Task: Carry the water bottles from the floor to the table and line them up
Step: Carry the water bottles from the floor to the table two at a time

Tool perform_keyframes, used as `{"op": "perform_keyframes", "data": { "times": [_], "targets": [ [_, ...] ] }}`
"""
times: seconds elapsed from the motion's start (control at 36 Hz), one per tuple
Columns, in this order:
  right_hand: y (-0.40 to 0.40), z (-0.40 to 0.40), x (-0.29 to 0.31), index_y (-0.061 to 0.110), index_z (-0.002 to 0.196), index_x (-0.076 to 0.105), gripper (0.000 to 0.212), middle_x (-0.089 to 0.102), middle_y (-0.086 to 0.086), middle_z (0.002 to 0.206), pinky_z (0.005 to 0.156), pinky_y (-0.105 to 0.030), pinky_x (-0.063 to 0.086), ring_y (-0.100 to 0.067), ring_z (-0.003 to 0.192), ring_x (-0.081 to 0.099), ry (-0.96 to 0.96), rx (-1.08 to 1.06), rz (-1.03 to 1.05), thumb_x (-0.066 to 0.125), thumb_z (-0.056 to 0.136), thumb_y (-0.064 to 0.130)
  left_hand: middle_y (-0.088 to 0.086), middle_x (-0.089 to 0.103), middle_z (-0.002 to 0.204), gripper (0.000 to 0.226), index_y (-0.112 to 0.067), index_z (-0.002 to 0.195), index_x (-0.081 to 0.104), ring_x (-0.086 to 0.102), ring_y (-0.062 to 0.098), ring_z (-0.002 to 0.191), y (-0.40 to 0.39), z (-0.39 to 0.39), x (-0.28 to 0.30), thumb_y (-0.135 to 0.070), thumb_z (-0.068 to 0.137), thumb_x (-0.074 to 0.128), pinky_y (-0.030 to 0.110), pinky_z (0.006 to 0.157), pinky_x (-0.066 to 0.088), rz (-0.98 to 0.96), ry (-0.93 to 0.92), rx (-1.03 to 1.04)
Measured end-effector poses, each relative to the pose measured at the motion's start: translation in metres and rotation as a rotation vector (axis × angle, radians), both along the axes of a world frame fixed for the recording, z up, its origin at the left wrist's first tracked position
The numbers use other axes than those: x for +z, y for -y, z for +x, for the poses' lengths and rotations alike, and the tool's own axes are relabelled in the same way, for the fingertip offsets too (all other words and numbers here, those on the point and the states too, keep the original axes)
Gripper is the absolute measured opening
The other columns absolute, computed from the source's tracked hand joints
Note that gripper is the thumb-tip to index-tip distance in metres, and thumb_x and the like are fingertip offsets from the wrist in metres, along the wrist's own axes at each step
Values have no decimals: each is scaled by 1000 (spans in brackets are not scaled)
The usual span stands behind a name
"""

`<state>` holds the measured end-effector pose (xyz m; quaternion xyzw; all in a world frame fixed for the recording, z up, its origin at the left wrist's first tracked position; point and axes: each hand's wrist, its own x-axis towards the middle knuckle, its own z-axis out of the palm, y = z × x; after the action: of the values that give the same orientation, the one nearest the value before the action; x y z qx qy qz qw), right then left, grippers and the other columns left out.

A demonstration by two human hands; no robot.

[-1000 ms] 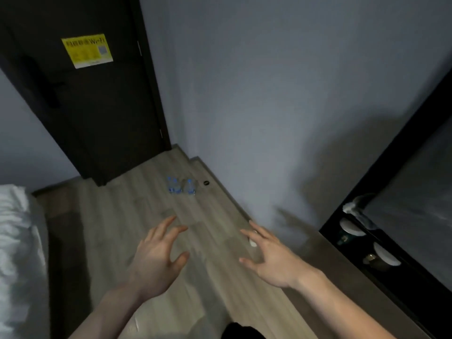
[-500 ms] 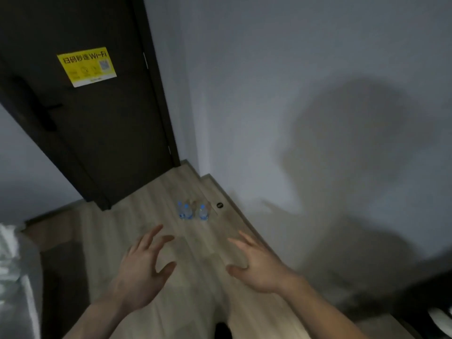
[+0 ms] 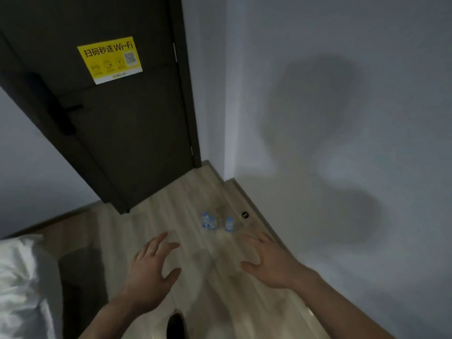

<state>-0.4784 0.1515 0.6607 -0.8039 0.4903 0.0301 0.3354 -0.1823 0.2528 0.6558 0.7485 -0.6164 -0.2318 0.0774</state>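
Water bottles (image 3: 215,222) stand upright on floor (image 3: 151,216) by wall, at 12 o'clock ahead of yr hands, apart from both; R hand (image 3: 267,263) nearer, L hand (image 3: 152,267) too spread, empty.

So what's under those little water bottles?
The water bottles stand on the wooden floor, near the dark door. The patch right beneath them is covered. Both hands hover empty.
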Motion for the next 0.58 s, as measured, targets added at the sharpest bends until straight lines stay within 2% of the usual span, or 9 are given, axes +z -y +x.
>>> {"op": "perform_keyframes", "data": {
  "times": [0.08,0.19,0.28,0.36,0.44,0.58],
  "targets": [
    [18,38,-10,40,156,23,72,12,8,168,117,-21,19,-12,151,17,17,-51,25,57,94,52,-13,10,167,57,-47,144,36,17,16,152,30,43,-6,-52,93,61,39,123,23,-14,13,-59],
    [35,85,-26,36,159,20,76,6,5,168,122,-27,18,-15,154,11,9,-115,101,56,94,54,-12,13,167,58,-47,144,38,21,17,151,68,98,-13,-54,92,60,38,122,24,-11,27,-136],
    [47,112,-33,36,159,20,78,2,7,168,121,-27,18,-12,154,8,30,-178,119,56,93,57,-10,12,167,60,-44,147,36,20,16,151,104,125,-20,-55,93,58,36,122,21,15,68,-221],
    [58,125,-36,37,158,20,76,1,8,168,121,-26,18,-11,154,8,48,-254,145,57,94,55,-7,13,167,61,-41,149,37,18,18,152,142,141,-25,-52,94,59,35,121,19,50,89,-302],
    [75,130,-39,37,158,21,75,-2,9,168,122,-31,20,-14,154,7,42,-324,146,58,94,53,-6,14,167,62,-39,149,39,19,18,152,184,149,-33,-52,93,59,34,123,19,59,79,-361],
    [122,132,-55,38,158,17,77,-5,10,168,123,-36,21,-18,155,2,10,-410,151,57,95,53,-1,7,169,70,-36,155,29,9,21,155,255,155,-60,-55,93,55,34,125,12,107,133,-452]
  ]
}}
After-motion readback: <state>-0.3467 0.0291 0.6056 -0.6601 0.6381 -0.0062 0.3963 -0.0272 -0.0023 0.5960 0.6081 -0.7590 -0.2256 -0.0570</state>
